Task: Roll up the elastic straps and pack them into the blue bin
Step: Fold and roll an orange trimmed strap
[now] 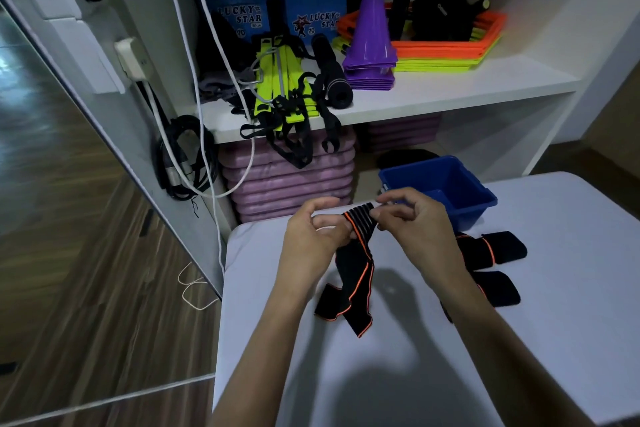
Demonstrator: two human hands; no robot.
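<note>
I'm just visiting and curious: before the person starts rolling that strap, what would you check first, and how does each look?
1. Both hands hold the strap: ok; left hand and right hand pinch its top end.
2. Strap untangled: not ok, the lower part lies folded on the table.
3. Blue bin within reach: ok.
4. Room in bin: cannot tell.
5. Other straps lie apart: ok.

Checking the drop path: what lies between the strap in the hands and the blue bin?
Only the right hand, gripping the strap at its top end; the blue bin stands just behind it, head view.
</note>
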